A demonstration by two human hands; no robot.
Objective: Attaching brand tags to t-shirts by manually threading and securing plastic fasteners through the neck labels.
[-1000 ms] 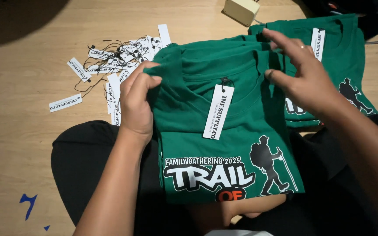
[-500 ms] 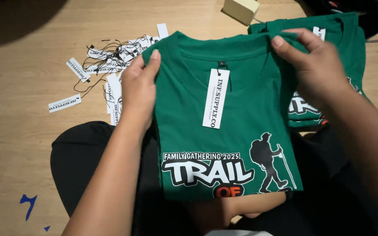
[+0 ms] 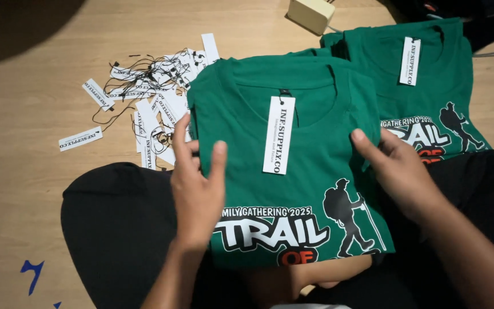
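Both hands (image 3: 198, 183) (image 3: 398, 171) lower now beside collar-up green shirt (image 3: 293, 171)

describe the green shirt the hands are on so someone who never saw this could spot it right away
On the pale wooden floor, over the person's black-clad lap, lies a folded green shirt between the left hand and right hand. A long white tag hangs from its collar. Unlike the second green shirt behind it, it is nearest the person, both hands touching its sides.
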